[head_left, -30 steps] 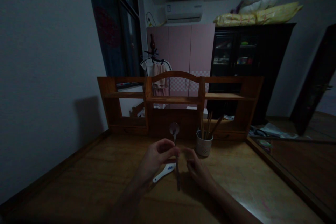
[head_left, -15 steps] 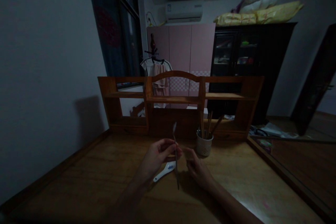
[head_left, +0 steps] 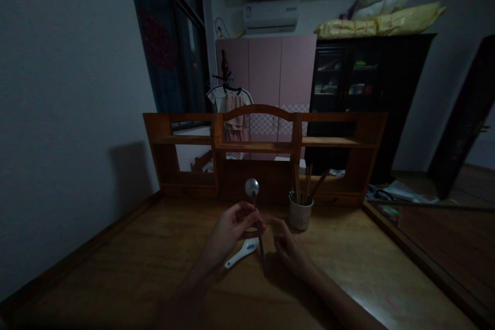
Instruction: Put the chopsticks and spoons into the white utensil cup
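Observation:
My left hand (head_left: pixel 229 232) pinches the stem of a metal spoon (head_left: pixel 252 187) and holds it nearly upright, bowl at the top and facing me. My right hand (head_left: pixel 289 248) hovers just to the right of the spoon's lower end with fingers loosely curled and holds nothing. On the wooden desk (head_left: pixel 154 268) beneath both hands lies a white ceramic spoon (head_left: pixel 240 254) with a blue mark. A white cup (head_left: pixel 300 213) holding several chopsticks stands a little to the right of the hands.
A wooden shelf unit (head_left: pixel 263 147) runs along the back of the desk. A grey wall stands to the left. Behind are a pink wardrobe (head_left: pixel 270 72), a dark cabinet (head_left: pixel 371 82) and a dark door at the right. The room is dim.
The metal spoon has turned in my left fingers: from bowl facing me, to edge-on, and back to facing me. Both hands stay in nearly the same place.

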Tool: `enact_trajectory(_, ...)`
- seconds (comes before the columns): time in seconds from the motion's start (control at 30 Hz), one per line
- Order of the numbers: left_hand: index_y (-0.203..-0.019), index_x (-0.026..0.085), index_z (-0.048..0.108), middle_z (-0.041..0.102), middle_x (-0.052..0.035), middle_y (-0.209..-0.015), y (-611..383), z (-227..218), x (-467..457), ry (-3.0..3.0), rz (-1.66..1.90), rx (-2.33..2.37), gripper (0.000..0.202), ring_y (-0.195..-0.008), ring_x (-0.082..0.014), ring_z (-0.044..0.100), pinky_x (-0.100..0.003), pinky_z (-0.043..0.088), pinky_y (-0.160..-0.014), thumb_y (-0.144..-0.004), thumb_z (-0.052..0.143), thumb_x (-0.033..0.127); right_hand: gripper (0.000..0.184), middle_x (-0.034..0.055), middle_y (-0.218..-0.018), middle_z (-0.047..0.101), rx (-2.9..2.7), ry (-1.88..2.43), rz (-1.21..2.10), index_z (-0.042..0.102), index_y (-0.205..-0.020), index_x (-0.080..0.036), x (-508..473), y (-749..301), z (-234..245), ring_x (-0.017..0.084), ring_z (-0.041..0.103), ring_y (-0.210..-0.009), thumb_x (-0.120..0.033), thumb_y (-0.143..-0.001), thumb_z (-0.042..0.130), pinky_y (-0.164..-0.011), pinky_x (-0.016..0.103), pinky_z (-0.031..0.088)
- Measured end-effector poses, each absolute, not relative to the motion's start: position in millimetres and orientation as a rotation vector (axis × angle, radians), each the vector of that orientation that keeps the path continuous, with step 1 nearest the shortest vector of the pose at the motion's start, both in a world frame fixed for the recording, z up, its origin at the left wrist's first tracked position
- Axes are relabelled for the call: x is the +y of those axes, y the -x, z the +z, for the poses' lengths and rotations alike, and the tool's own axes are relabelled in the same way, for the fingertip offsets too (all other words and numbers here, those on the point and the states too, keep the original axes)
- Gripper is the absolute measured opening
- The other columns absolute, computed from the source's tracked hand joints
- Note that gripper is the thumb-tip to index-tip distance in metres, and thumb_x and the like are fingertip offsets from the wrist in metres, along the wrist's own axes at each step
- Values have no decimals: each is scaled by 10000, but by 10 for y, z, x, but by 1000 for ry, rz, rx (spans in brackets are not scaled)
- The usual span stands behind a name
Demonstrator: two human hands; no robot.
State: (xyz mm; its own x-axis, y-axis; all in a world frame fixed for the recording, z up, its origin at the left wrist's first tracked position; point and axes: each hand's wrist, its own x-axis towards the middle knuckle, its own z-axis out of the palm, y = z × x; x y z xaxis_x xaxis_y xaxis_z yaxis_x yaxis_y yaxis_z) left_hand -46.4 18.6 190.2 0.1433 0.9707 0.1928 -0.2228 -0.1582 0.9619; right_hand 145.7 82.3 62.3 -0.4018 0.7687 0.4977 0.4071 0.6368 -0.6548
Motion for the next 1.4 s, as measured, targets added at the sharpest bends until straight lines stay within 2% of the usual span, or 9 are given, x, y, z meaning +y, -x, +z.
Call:
enact_trajectory(0.23,-817,168,582,636,0,-740,459,1908,182,-1308,1286,914,262,-723,-170,649,-363,579,-718,-714,740,349,465,-30,-640,564,-2024,914,576,353,-1354,-185,799,-1459,646,140,507,-550,-165,-891,398,-535,208,358)
enact_trajectory(0.4,-815,164,591,635,-5,-773,460,1921,178,-1294,1289,949,267,-730,-178,653,-370,584,-713,-707,743,355,469,-23,-661,577,-2026,918,559,353,-1352,-184,800,-1459,639,140,516,-551,-170,-887,402,-545,210,368)
enact_trajectory(0.67,-887,139,631,671,-51,-824,452,1931,171,-1307,1312,867,248,-779,-193,665,-393,572,-778,-763,703,341,471,-42,-599,556,-2031,924,564,368,-1343,-193,801,-1451,654,135,489,-499,-153,-874,399,-517,207,337)
enact_trajectory(0.8,-914,136,651,682,-66,-849,446,1933,174,-1310,1299,852,253,-801,-203,672,-392,566,-793,-784,679,351,474,-30,-636,576,-2034,930,571,352,-1354,-186,795,-1455,663,138,512,-529,-164,-883,396,-523,208,344)
enact_trajectory(1.03,-1073,177,636,694,-85,-970,447,1972,140,-1298,1291,926,365,-828,-212,680,-379,563,-772,-759,704,350,469,-31,-623,559,-2042,911,554,342,-1358,-176,824,-1460,617,137,507,-529,-164,-893,398,-521,209,340)
enact_trajectory(1.4,-988,144,666,700,-99,-913,442,1945,150,-1286,1295,927,312,-817,-215,678,-357,559,-745,-771,692,366,471,-32,-623,563,-2036,910,588,339,-1359,-190,792,-1466,656,143,513,-531,-168,-892,396,-535,214,368)
